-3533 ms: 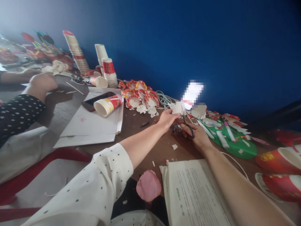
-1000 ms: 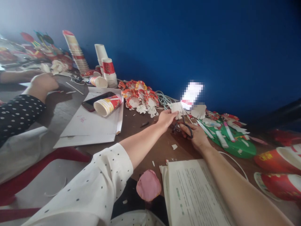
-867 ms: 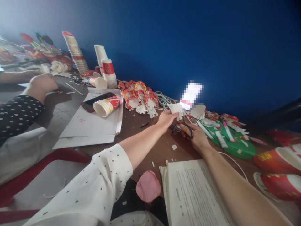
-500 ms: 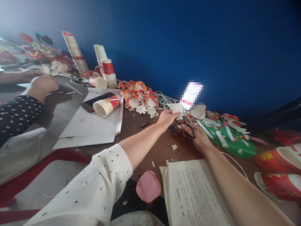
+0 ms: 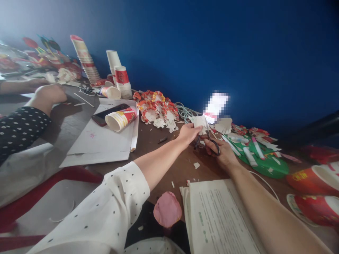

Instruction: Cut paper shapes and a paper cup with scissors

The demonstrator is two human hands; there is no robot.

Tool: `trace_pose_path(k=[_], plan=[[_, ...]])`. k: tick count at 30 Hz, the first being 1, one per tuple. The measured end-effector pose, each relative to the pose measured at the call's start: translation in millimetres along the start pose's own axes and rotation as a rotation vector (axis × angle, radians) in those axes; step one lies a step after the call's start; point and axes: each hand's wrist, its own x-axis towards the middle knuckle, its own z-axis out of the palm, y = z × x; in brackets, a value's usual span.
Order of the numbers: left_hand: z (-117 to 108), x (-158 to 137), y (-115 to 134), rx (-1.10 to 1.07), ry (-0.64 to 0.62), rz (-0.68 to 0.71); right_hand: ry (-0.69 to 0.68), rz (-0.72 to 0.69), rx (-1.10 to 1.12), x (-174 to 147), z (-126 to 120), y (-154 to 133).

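Note:
My left hand [image 5: 189, 133] is closed on a white paper piece [image 5: 197, 121], pinched by its near edge above the brown table. My right hand [image 5: 222, 151] has its fingers in the handles of dark scissors [image 5: 217, 148]. The blades point up toward the paper and are partly hidden by it, so I cannot tell whether they are cutting. Just behind the paper a bright phone screen [image 5: 215, 104] leans near the wall, its picture blurred. Beside it lies another pale paper piece [image 5: 224, 126].
Cut red-and-white paper flowers [image 5: 159, 107] are heaped at the wall. Paper cups [image 5: 122, 79] stand to their left. A green disc [image 5: 275, 167] carries markers and scraps. An open book [image 5: 219, 215] lies in front. At left are a co-worker's hands [image 5: 50, 94].
Almost nothing differs. Both my hands stay in place, with the left on the paper and the right on the scissors.

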Motion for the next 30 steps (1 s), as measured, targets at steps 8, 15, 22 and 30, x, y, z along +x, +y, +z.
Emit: trace_pose_path(k=[8,15,22,30], plan=[[0,-2,2,-0.001,0.005,0.009,0.014,0.033,0.036,-3,2,-6],[-1,-1,1,0.009,0.007,0.012,0.015,0.023,0.031,-1,2,-4],[5,-6,7,-0.273,-0.004,-0.148,0.028,-0.005,0.033,-3,4,-6],[6,-10,12,-0.318,-0.018,-0.197,0.028,-0.003,0.059,0,1,-1]])
